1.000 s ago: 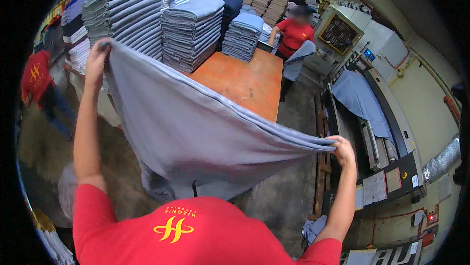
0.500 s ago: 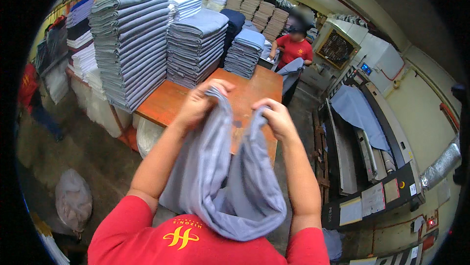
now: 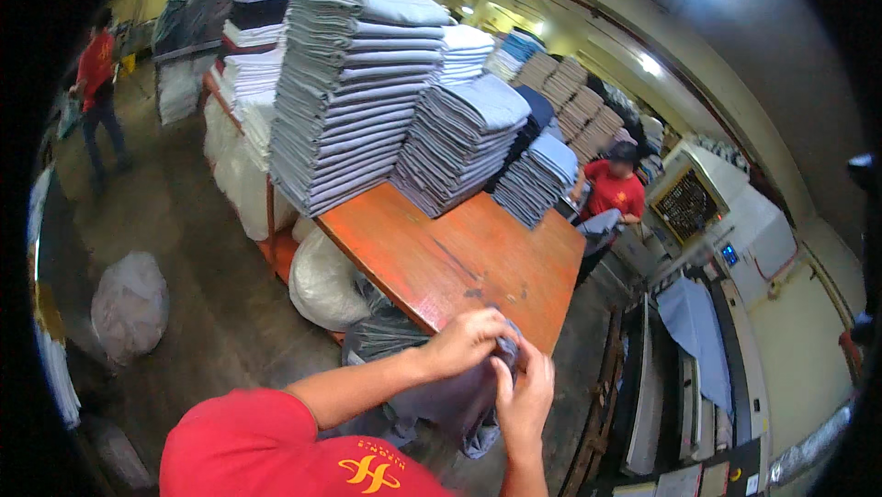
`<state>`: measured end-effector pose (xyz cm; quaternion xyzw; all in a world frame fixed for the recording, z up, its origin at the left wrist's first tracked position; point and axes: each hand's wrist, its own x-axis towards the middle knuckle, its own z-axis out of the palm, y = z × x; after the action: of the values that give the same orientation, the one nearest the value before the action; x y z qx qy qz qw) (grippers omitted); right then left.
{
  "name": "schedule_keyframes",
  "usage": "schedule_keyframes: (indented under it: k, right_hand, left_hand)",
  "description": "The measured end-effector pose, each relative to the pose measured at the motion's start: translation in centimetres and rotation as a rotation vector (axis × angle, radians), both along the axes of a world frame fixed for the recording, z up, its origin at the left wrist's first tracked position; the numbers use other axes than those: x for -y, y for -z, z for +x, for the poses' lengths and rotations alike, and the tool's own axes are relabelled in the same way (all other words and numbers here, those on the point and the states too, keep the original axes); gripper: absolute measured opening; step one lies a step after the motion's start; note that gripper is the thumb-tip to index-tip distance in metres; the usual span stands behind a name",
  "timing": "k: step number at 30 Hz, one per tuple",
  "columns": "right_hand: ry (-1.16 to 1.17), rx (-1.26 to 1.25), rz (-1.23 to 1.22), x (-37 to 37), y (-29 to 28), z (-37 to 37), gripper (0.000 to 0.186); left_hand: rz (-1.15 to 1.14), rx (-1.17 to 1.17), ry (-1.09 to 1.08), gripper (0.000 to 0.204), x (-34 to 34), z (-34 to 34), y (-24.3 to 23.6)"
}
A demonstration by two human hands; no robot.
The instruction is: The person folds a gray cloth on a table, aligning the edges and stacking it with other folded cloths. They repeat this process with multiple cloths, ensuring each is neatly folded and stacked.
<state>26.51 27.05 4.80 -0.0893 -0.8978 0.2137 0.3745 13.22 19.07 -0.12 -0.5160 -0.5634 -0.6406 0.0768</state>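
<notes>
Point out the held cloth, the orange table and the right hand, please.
Held cloth [image 3: 450, 399]: head view, hanging part.
Orange table [image 3: 478, 254]: head view, bare top.
Right hand [image 3: 523, 398]: head view, middle of the hand.

Grey cloth [image 3: 450, 400] at bottom centre is half hidden behind the left forearm [image 3: 363, 389], left hand [image 3: 470, 343] and right hand [image 3: 525, 396], tbh. Lower edge chops off the big machine [image 3: 749, 378] at lower right. Co-worker's head [image 3: 623, 153], upper right, is blurred; greenish thing [image 3: 69, 118] far left, too tiny to tell.

Left: translucent bag [image 3: 130, 309] on the floor [image 3: 216, 327]. Right: light-blue cloth [image 3: 698, 336] draped over a long machine [image 3: 742, 359]. Far: stacks of brown cloth [image 3: 562, 85].
</notes>
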Motion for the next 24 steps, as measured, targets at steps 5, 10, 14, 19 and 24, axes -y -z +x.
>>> schedule_keyframes:
  k: [5,10,14,19,24]
  right_hand:
    - [0.081,0.110,-0.205,-0.4,4.8,0.4,0.022]
    - [-0.209,0.485,-0.297,-3.5,11.7,3.1,0.026]
    - [-0.320,0.759,-0.238,-6.7,15.4,5.4,0.039]
    - [-0.211,0.621,0.149,-10.6,11.1,6.4,0.044]
    - [-0.410,0.279,-0.049,-11.1,2.6,4.7,0.071]
  left_hand:
    - [-0.009,0.074,0.040,0.023,0.5,0.0,0.1]
    - [0.018,0.116,0.020,0.022,0.6,-1.6,-1.0]
    - [0.070,0.230,0.035,0.026,1.4,-3.0,-2.1]
    - [0.170,0.207,-0.067,0.030,3.0,-3.9,-4.4]
    - [0.015,-0.143,-0.130,0.020,0.3,-1.9,-5.2]
